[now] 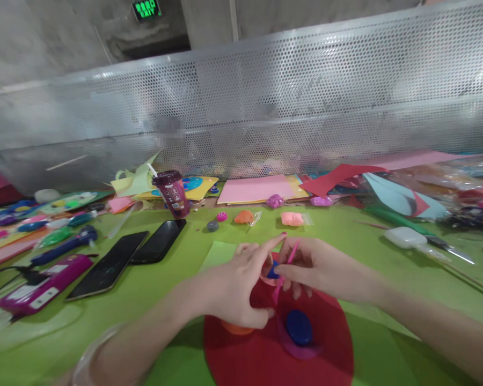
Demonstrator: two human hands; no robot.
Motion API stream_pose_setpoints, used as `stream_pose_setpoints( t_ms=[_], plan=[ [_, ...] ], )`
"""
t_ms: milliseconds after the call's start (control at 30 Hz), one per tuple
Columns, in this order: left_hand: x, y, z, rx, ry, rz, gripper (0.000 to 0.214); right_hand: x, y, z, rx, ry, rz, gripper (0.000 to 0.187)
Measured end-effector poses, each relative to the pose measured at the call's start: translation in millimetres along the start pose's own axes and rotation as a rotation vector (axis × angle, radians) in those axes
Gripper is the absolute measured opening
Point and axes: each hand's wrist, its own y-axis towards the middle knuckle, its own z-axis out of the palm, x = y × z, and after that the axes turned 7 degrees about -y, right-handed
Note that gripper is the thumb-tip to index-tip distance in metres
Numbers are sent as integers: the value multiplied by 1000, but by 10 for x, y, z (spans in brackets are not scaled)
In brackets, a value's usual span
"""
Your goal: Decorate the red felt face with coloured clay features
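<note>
My right hand (pixel 306 262) pinches a thin pink plastic modelling tool (pixel 278 289), its wider lower end pointing down at the red paper circle (pixel 241 364). My left hand (pixel 241 279) lies over the circle's left part, thumb and index finger spread apart around a small blue clay piece (pixel 272 270) with a pinkish-orange rim. Closer to me, a larger blue clay oval (pixel 299 327) sits on the circle, with a purple crescent (pixel 293 346) along its lower left side. An orange piece (pixel 237 328) shows partly below my left hand.
Two black phones (pixel 108 265) and a magenta power strip (pixel 44 287) lie left. A purple cup (pixel 172 194) stands behind. Packs of orange clay (pixel 244 217) and pink clay (pixel 292 219) lie ahead. Scissors (pixel 446 245) lie right. A perforated metal panel (pixel 241 107) borders the back.
</note>
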Motion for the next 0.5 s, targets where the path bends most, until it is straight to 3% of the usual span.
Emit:
stream_pose_setpoints(
  t_ms=[500],
  plan=[
    [12, 3, 8, -17, -9, -8, 106, 46, -17, 35, 27, 29, 38, 14]
  ],
)
